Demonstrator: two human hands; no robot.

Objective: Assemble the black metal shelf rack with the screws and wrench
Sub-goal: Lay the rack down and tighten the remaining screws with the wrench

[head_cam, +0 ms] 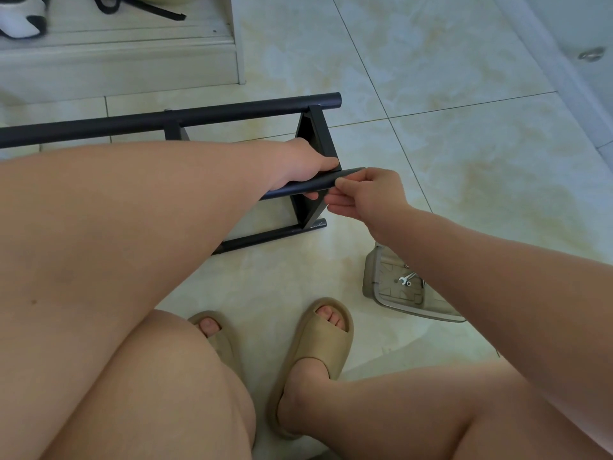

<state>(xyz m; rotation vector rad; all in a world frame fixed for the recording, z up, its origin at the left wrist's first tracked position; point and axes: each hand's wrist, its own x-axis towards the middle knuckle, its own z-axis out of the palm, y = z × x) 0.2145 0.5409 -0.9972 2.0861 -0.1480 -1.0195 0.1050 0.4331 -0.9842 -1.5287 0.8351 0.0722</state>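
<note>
The rack (315,127) at centre is partly joined: the left hand (298,164) grips a tube (318,184), the right hand (368,194) pinches its end, and the wrench (405,280) lies apart at lower right.

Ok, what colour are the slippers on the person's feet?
Plain sandy beige, no pattern; the slippers show clearly in the head view.

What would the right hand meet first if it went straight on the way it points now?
The right hand points left and pinches the end of the black tube. Going on, it would probably meet the fingers of the left hand, which grips the same tube close by, though depth is unclear.
</note>
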